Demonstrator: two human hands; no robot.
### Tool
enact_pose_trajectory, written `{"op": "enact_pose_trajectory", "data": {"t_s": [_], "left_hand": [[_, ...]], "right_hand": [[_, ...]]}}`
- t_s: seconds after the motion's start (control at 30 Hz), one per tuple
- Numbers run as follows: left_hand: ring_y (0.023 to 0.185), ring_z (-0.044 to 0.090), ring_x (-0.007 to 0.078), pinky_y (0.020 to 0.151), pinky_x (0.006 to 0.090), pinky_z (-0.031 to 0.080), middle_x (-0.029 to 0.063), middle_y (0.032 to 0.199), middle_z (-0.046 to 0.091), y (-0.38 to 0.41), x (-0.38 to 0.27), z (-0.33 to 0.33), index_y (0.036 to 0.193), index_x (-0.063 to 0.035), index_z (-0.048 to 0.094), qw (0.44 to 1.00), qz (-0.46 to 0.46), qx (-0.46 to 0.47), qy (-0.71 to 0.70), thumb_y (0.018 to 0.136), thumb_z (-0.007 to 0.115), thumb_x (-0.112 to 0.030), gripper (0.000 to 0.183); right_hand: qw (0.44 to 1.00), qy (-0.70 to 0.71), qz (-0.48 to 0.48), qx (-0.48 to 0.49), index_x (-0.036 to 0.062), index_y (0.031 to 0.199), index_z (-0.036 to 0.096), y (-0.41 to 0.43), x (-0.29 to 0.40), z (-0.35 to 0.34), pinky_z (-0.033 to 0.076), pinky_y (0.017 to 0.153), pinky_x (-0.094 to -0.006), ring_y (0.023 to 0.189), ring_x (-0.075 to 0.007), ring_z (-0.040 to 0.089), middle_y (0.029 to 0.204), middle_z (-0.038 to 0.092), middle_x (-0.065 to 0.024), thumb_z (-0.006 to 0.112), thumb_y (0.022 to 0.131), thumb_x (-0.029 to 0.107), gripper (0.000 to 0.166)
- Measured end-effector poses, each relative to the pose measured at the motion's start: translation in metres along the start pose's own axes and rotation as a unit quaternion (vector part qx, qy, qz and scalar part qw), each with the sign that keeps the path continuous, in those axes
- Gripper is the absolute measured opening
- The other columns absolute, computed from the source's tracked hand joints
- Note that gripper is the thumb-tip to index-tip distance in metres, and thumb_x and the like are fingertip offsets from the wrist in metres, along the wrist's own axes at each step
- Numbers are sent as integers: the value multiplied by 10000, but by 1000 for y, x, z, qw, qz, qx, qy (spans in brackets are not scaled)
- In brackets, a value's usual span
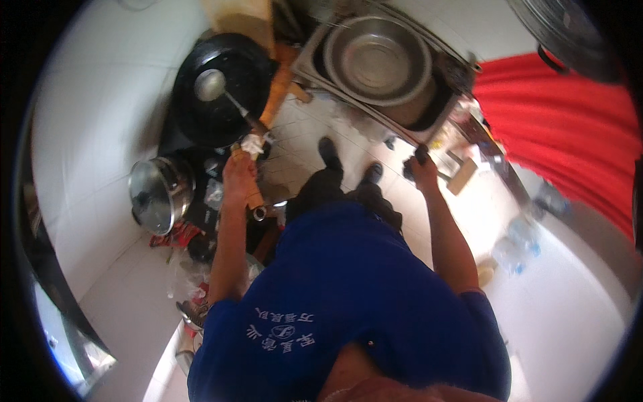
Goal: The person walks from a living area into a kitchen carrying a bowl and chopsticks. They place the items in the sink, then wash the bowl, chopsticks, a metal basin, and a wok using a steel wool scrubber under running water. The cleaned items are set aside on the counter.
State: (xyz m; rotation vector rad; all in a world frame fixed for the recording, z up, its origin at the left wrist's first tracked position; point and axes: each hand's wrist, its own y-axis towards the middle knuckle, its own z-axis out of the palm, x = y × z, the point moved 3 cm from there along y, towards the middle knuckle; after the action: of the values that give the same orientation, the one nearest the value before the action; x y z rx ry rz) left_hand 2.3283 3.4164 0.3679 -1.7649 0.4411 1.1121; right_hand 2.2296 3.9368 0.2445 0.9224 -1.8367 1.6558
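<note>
My left hand is closed around a wooden handle at the near side of a black wok. Inside the wok rests a metal ladle, its brown grip leaning over the rim towards me. A crumpled white cloth or paper sits just beyond my left fingers. On the other side, my right hand holds a small dark object by the near corner of the metal sink; what it is cannot be made out. A round metal basin stands in the sink.
A glass-lidded steel pot stands left of the black cooktop. Plastic bags lie nearer me. A wooden-topped piece is beside my right hand. Right are a red curtain and clear plastic bottles.
</note>
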Motion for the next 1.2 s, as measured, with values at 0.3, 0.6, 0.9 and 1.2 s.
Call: {"op": "enact_pose_trajectory", "data": {"t_s": [0.3,0.6,0.9,1.2], "left_hand": [[576,504,105,519,251,413,9,713,539,-82,39,72,979,-56,577,995,-64,80,-3,938,593,-124,81],[572,518,110,524,252,441,19,722,541,-134,76,167,1021,-47,571,982,-64,165,62,946,591,-123,109],[618,573,131,573,287,478,50,762,598,-146,50,242,1037,-18,563,904,-62,285,313,932,616,-165,188],[618,597,154,573,317,502,70,771,614,-102,99,261,1056,-19,547,869,-52,401,286,917,619,-167,216]], "right_hand": [[996,-77,25,-39,4,1097,623,-78,-1,-71,557,666,-328,732,-171,674,878,713,-91,660,932,239,289],[994,-34,52,-85,-7,1078,620,-126,-69,-155,560,647,-332,729,-169,676,871,710,-91,667,936,201,257],[989,13,25,-143,-15,1084,633,-161,-81,-161,549,631,-320,727,-157,667,882,710,-84,674,941,209,269],[986,-2,22,-167,8,1181,592,-185,-26,-100,535,792,-355,877,-201,678,953,697,-113,679,905,229,364]]}}
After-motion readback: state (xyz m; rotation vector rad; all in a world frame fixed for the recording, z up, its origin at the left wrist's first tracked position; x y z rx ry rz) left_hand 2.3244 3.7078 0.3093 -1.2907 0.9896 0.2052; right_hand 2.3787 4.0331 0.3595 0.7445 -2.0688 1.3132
